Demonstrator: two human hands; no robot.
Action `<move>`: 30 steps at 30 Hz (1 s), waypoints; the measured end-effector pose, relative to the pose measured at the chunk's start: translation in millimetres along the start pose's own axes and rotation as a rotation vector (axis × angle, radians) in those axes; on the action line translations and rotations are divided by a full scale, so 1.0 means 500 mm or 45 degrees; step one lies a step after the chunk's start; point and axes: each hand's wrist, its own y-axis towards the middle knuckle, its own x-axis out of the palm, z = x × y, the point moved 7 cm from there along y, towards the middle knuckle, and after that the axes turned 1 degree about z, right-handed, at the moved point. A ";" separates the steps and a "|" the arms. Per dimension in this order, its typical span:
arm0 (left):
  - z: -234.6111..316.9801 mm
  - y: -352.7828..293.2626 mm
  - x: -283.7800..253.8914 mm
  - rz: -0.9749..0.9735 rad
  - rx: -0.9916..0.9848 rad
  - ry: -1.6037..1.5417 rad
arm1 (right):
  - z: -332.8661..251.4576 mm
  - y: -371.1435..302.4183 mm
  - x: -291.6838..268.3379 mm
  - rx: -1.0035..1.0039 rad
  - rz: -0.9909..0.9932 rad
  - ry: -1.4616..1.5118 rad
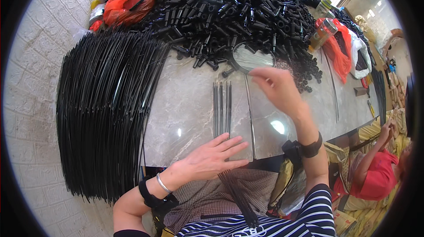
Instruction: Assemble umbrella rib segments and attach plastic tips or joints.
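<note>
My left hand (214, 155) lies flat with fingers spread over a small row of thin black rods (221, 108) at the table's front edge. The rods run away from me across the tabletop, and their near ends hang down over my lap. Just in front of a round dark-rimmed dish (235, 63) hovers my right hand (276, 87), its thumb and fingers closed in a pinch. Anything between those fingertips is too small to make out. Thin silvery pins (252, 57) fill the dish.
A big heap of black tubular parts (221, 11) covers the table's back. Left stands a thick mass of long black rods (106, 113). Red bags (130, 2) lie at the back left, and a jar (324, 32) stands right. Another person (375, 173) sits at the right.
</note>
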 end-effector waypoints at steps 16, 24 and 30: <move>0.016 -0.009 -0.003 0.007 0.051 0.099 | -0.038 -0.004 0.197 0.215 -0.548 -0.044; 0.020 -0.007 0.000 0.092 0.105 0.167 | -0.025 -0.015 0.222 0.166 -0.370 -0.308; 0.023 -0.009 -0.006 0.107 0.135 0.208 | 0.001 -0.046 0.199 0.778 -0.344 0.287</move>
